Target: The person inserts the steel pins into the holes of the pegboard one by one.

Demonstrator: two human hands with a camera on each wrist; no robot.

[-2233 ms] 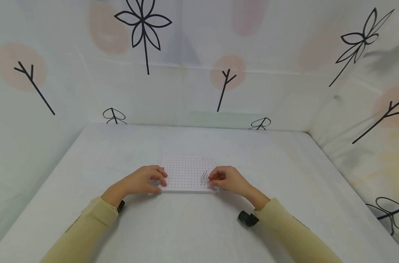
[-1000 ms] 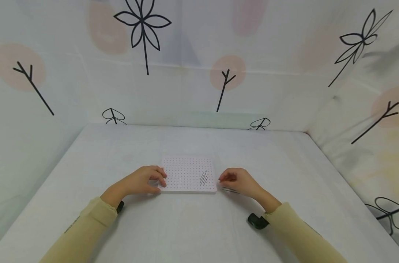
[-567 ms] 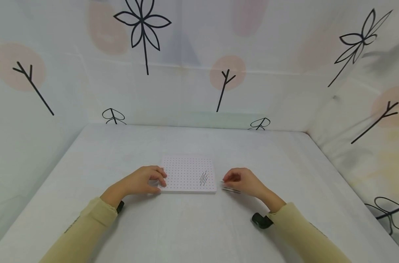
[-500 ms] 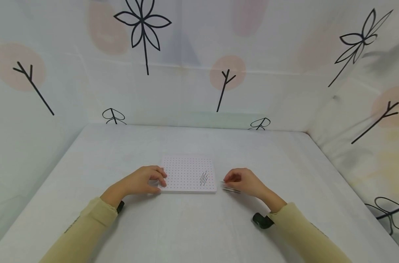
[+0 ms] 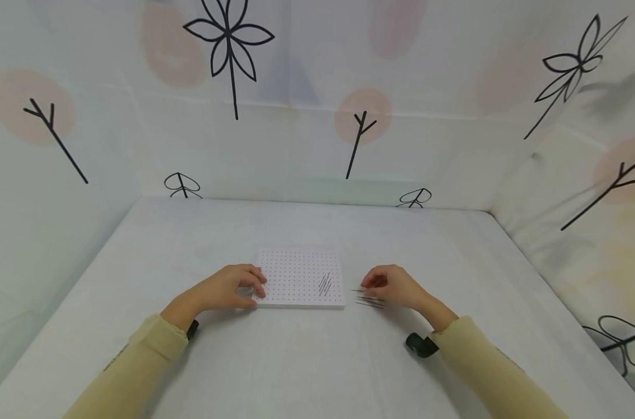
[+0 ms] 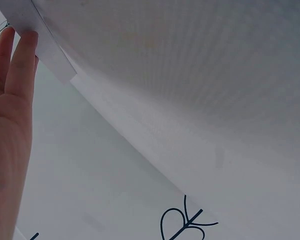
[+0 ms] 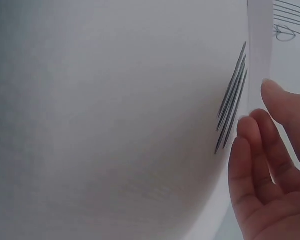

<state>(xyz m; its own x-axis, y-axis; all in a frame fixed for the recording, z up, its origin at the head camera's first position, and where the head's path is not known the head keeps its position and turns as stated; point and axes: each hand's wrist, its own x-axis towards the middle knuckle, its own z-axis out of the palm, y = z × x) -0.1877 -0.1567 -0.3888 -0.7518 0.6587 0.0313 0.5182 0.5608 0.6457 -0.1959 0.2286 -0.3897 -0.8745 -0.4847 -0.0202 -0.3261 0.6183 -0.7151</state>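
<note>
My left hand (image 5: 228,286) rests at the left edge of a white pegboard (image 5: 291,279) dotted with small holes. Its fingers (image 6: 23,65) touch the board's side (image 6: 52,57) in the left wrist view. Several thin dark pins (image 5: 325,284) slant up from the board's right part. Right of the board, more pins (image 5: 369,302) lie side by side on the table; up close, these loose pins (image 7: 232,97) look like slim metal rods with pointed ends. My right hand (image 5: 393,286) is just beside them, thumb (image 7: 280,97) apart from the curved fingers, with nothing visible between.
A white cloth covers the table (image 5: 296,361), and printed fabric walls (image 5: 296,139) with black flower drawings rise at the back and sides. A black wrist camera (image 5: 421,345) sits under the right wrist.
My right hand has moved from the board's right edge rightward to the loose pins. More of those pins show on the table now. My left hand has stayed in place.
</note>
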